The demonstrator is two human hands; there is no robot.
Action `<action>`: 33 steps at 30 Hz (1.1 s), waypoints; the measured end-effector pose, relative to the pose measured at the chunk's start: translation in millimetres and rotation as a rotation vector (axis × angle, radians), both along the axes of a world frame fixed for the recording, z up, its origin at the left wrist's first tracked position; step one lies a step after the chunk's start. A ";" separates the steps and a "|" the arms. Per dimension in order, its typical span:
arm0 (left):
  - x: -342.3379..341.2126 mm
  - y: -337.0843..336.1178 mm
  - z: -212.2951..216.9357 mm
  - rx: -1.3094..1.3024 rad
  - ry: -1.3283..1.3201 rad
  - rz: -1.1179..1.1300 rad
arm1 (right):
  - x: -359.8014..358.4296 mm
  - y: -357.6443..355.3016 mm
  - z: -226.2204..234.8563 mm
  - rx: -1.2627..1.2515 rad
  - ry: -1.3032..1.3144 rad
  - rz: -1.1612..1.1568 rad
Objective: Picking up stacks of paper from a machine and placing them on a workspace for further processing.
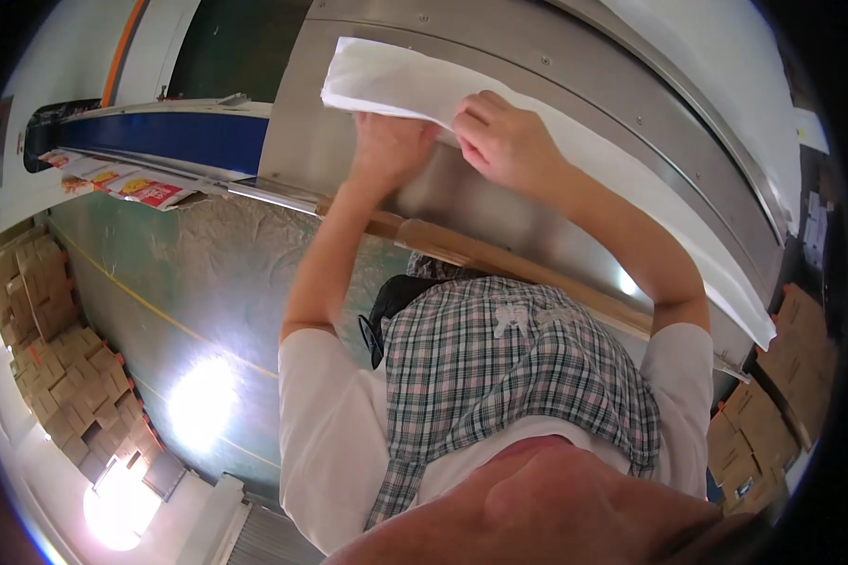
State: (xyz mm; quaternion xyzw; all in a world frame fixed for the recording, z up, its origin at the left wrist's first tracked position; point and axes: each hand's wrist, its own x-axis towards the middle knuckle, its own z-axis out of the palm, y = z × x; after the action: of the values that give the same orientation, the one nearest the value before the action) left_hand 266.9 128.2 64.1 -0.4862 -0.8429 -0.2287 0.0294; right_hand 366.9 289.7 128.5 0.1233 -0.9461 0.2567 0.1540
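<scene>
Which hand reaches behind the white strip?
The left hand, nearer the left end of the white strip: its fingers disappear behind the lower edge. The right hand shows curled fingers in front.

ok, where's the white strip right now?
Head view: on the metal table, the white strip runs from top centre down to the right side, beyond the right forearm. Both hands are at its near edge, toward its left end.

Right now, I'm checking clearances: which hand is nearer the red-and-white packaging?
Left hand: right of the red-and-white packaging, partly under the white strip. Right hand: farther right, against the strip.
</scene>
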 end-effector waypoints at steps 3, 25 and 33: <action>-41.6 -11.3 -6.7 -0.024 0.332 0.117 | -4.5 -4.2 -12.9 0.061 0.034 -0.011; -57.5 60.1 -13.0 -0.218 -0.031 0.021 | 81.0 52.8 -12.0 0.248 -0.142 -0.170; -125.2 -116.2 -25.6 -0.136 0.177 0.124 | 252.5 140.1 -5.3 0.276 -0.308 -0.582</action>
State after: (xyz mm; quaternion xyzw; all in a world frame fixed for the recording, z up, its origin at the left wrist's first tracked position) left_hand 141.7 12.0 38.6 -0.4525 -0.8789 -0.1247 0.0848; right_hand 619.4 429.8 123.1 -0.1720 -0.9795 0.0874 0.0580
